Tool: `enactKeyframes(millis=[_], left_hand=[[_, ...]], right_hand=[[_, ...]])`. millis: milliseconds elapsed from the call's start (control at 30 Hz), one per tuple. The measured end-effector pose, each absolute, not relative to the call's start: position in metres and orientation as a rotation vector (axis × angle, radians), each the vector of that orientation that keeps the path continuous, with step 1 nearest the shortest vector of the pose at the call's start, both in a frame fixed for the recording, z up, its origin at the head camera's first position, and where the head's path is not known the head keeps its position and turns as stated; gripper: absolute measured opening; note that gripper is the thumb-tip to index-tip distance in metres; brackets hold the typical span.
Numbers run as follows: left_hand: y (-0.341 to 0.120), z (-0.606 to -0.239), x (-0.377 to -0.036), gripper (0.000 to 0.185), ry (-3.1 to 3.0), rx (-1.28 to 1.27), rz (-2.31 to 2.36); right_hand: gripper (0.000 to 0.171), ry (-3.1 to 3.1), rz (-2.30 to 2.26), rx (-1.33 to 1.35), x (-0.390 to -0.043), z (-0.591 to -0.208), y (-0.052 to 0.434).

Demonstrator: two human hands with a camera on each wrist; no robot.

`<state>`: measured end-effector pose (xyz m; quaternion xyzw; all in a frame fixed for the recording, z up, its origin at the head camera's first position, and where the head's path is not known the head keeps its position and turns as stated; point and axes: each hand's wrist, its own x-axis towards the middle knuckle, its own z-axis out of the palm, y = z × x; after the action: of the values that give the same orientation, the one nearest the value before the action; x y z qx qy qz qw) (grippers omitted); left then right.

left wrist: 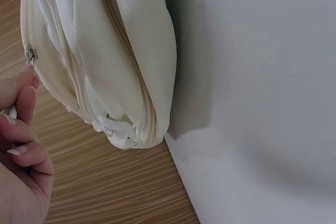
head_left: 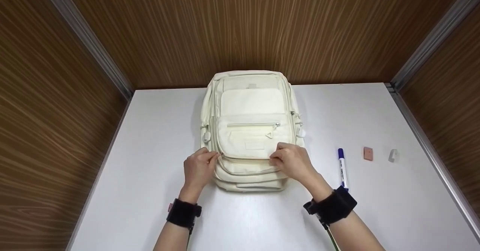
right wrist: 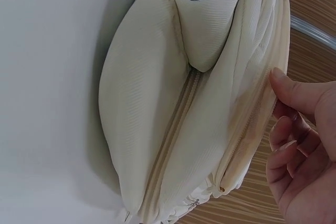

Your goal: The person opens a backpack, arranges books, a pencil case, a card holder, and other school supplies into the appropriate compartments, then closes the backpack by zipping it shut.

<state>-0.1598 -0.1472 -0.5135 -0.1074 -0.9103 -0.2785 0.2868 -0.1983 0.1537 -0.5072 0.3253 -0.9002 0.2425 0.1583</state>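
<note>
A cream backpack (head_left: 252, 102) lies on the white table with its front face up and its bottom towards me. My left hand (head_left: 198, 168) is at the lower left corner of the front pocket (head_left: 240, 140). In the left wrist view, its thumb and finger pinch the small metal zipper pull (left wrist: 31, 55). Across from it, my right hand (head_left: 295, 162) pinches the lower edge of the same pocket, right of the middle. In the right wrist view, the thumb presses beside the zipper tape (right wrist: 247, 124), with the other fingers curled on the far side.
To the right of the backpack lie a marker (head_left: 342, 166) with a dark blue cap, a small pink block (head_left: 368, 154) and a small translucent piece (head_left: 393, 155). Wood-patterned panels (head_left: 247, 26) enclose the white table (head_left: 157, 131) at the back and both sides.
</note>
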Motion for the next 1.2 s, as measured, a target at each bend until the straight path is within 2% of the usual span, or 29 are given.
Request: enactKeyframes(millis=[233, 733, 1200], left_hand=[[-0.149, -0.519, -0.172, 0.006, -2.381, -0.279, -0.556], [-0.152, -0.524, -0.193, 0.008, -2.427, -0.191, -0.527], [-0.152, -0.519, -0.222, 0.012, -2.473, -0.152, -0.447]], right_hand=[[0.006, -2.6, 0.692, 0.925, -0.197, -0.507, 0.155], [0.006, -2.545, 0.702, 0.926, -0.196, -0.504, 0.153], [0.013, -2.672, 0.775, 0.985, -0.19, -0.498, 0.156]])
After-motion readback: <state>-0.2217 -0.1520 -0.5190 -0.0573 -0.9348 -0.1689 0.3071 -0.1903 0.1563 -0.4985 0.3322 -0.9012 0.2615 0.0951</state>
